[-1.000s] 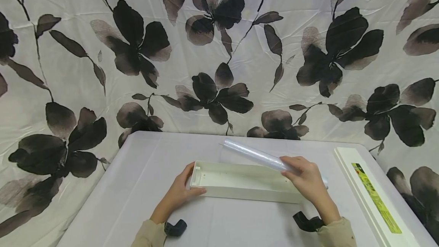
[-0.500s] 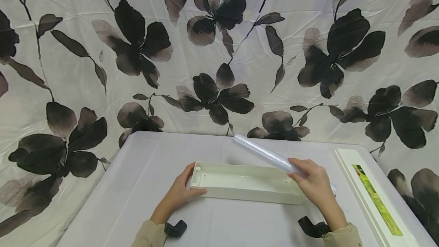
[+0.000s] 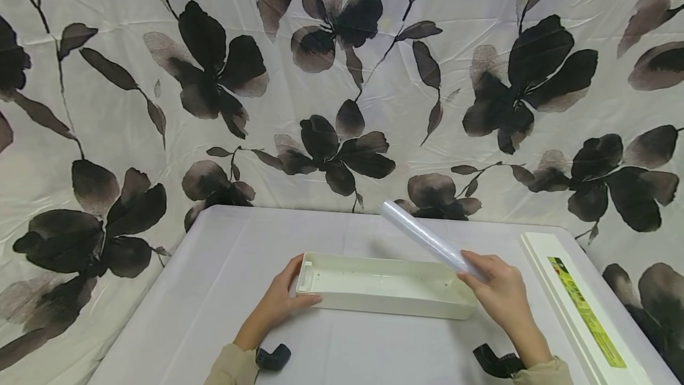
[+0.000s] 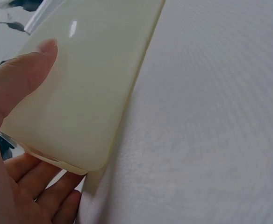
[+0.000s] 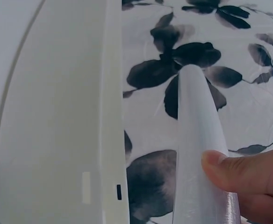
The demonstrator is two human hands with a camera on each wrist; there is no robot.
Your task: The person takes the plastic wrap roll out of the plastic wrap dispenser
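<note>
My right hand (image 3: 499, 293) grips a roll of clear plastic wrap (image 3: 427, 236) near its lower right end. The roll slants up to the left, above the back right part of a long cream box (image 3: 385, 305). That box lies lengthwise on the table with its top side uncovered. At its left end my left hand (image 3: 278, 299) holds it, thumb on the front wall and fingers round the end. In the left wrist view the thumb lies on the box wall (image 4: 89, 93). The right wrist view shows the thumb pressed against the roll (image 5: 197, 130).
A long white lid (image 3: 566, 302) with a yellow label (image 3: 585, 311) lies along the table's right side. The white-covered table (image 3: 203, 290) meets a floral cloth backdrop (image 3: 331, 76) at its far edge. Black wrist devices (image 3: 274, 357) sit near both cuffs.
My right hand has moved right and slightly toward me with the roll. The roll's far end has risen and tilted more steeply. My left hand and the box have stayed in place.
</note>
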